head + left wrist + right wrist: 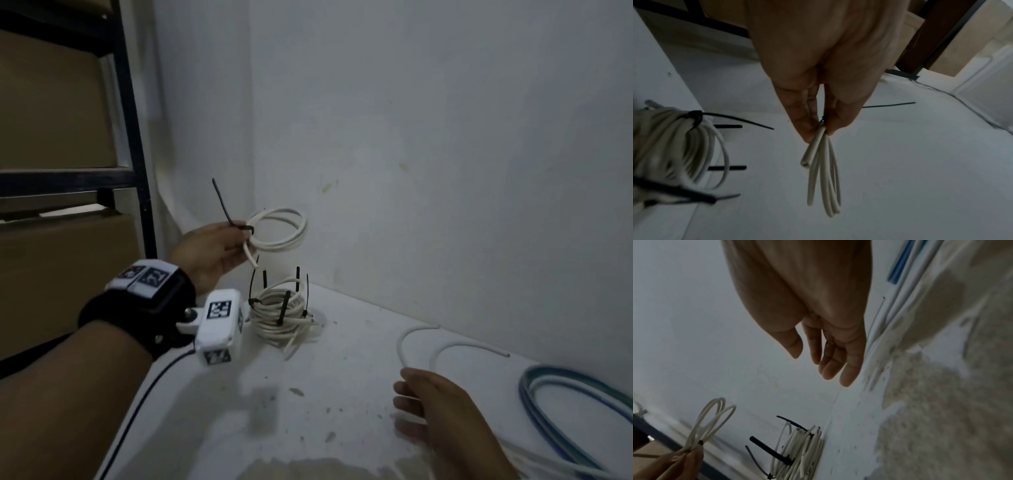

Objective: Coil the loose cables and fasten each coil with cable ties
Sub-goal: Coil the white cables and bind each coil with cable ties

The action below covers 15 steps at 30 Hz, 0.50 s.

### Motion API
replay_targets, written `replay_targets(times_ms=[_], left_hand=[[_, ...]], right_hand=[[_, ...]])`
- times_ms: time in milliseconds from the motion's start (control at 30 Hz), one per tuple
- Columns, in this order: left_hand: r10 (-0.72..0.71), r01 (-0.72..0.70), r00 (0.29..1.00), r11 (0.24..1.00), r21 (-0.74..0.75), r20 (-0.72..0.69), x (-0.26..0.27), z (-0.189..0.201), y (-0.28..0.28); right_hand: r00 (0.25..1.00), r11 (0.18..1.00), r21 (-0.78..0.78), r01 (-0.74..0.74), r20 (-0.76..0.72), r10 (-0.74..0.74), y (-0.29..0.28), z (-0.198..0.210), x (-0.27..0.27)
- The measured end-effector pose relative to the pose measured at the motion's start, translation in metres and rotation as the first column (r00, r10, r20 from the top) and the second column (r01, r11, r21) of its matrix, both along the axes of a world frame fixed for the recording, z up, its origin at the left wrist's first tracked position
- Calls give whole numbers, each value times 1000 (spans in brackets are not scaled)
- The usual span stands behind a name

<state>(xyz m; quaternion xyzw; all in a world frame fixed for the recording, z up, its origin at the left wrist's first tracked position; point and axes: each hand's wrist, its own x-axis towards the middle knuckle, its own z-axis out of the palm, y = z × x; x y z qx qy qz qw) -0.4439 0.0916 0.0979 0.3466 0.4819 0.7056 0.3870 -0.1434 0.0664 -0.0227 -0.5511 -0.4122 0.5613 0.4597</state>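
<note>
White surface (359, 377) carries tied coils (282, 313) far left; my left hand (205, 253) pinches a tied coil (279, 231) above them; right hand (435, 407), relaxed, hovers near one loose cable (421, 337) left uncoiled.

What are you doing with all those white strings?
They are cables being tidied. The left hand holds up a small white coil, pinched at its black cable tie. A pile of tied coils sits on the white surface near the wall. The right hand is empty, open beside a loose white cable.
</note>
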Motion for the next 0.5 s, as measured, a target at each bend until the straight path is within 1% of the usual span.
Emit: replay_targets(times_ms=[167,233,333,400,500], left_hand=[[75,-75,997,996,-55,3,-19,-14,49],[84,-83,996,993,-87,7,-21,-21,59],[63,-68,997,984,-163,-35,-24,-33,69],[29,-46,997,972,-230,-77,-27,-41,74],[-12,-26,992,954,-299,-126,-30,-51,77]], right_hand=[[996,995,-100,17,-87,-26,16,-13,5],[986,992,-125,18,-161,-39,18,-15,6],[961,987,-157,40,-265,-81,21,-22,8],[954,985,-159,60,-282,-103,24,-26,9],[957,989,-139,60,-275,-96,24,-28,9]])
